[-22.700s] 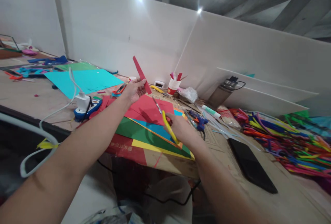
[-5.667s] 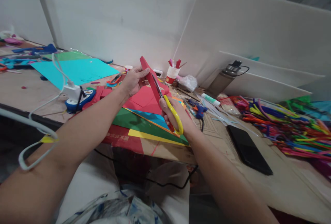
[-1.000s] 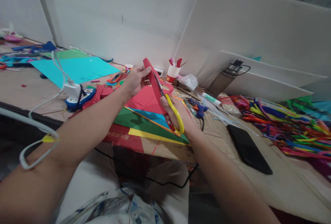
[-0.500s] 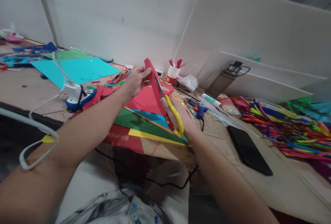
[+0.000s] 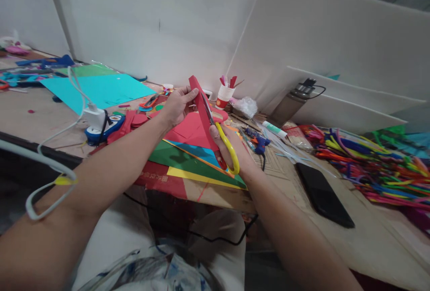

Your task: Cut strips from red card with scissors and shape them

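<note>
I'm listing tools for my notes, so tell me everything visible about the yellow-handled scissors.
The scissors have a bright yellow, plastic-looking handle loop and slim, grey, metallic-looking blades. Gripped in the right hand above the table, they slant up and away, blades against the red paper strip pinched by the left hand. Blade opening is unclear.

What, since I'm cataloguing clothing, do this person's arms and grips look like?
Left grip and right grip are bare human hands, without visible gloves or rings. The left arm and right arm show no sleeve or watch. A white cable with a yellow tag overlaps the left arm in view.
</note>
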`<state>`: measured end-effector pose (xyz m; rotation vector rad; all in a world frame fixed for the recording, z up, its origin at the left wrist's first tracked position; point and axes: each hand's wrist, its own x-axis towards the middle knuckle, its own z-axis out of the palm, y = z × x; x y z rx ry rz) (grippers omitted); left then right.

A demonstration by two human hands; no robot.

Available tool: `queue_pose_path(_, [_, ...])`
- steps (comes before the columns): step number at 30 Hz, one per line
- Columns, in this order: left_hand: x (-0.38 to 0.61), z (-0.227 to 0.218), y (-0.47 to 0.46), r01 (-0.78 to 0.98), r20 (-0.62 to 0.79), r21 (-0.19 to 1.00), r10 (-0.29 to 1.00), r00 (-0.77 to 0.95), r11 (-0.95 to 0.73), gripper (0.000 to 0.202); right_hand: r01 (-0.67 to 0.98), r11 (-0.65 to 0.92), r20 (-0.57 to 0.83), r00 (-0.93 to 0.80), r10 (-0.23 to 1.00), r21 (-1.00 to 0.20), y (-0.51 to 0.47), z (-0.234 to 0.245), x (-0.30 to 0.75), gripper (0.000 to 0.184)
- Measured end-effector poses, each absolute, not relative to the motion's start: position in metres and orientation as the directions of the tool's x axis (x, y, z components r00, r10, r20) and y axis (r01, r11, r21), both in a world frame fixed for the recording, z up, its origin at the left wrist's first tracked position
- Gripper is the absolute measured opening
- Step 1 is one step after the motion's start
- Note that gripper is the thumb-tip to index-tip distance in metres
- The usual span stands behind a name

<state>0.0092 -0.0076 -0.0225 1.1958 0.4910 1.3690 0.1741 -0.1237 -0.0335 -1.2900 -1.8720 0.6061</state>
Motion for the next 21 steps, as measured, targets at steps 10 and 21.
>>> queue_pose_path(10, [0.0098, -0.0199, -0.0096, -0.462, 0.323, 0.866, 0.92, 0.222, -0.193, 0.024, 0.545, 0.373, 0.33, -0.179, 0.927, -0.751, -0.126, -0.0335, 0.1731, 0.046])
queue_pose_path(21, [0.0098, -0.02, -0.01, -0.476, 0.303, 0.864, 0.925, 0.231, -0.164, 0.025, 0.539, 0.384, 0.352, -0.167, 0.921, -0.75, -0.1241, -0.0375, 0.1732, 0.045])
